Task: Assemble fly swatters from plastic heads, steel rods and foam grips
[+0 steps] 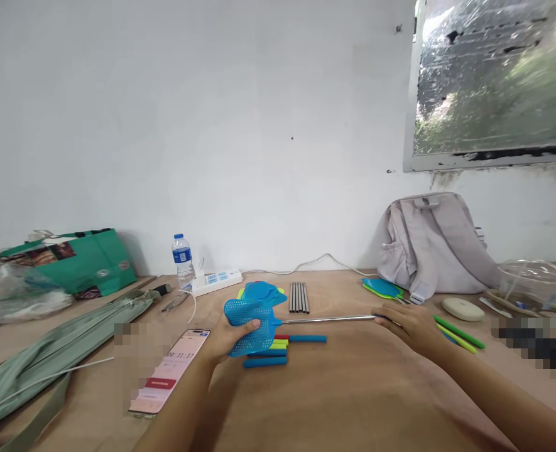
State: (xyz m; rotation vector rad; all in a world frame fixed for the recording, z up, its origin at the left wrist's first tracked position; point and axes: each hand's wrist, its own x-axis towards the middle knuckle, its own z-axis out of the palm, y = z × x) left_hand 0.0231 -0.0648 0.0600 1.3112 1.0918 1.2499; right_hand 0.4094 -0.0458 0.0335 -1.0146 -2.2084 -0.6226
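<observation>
A fly swatter with a blue mesh head (248, 311) and a thin metal rod (327, 320) is held level above the table. My left hand (225, 336) is closed on the mesh head, thumb on top. Around the rod's far right end my right hand (412, 328) is wrapped; a bit of blue shows at its fingers. Behind the left hand lie loose blue and yellow-green swatter heads (263, 290). Several metal rods (299, 297) lie side by side near the middle. Blue, yellow and red handle tubes (266, 361) rest below the held swatter.
At right, swatters with blue and green heads (382, 287) lie by a grey backpack (428, 245), their green and yellow handles (463, 333) beyond my right hand. A phone (174, 370), water bottle (183, 263), power strip (217, 281) and green fabric (70, 348) occupy the left.
</observation>
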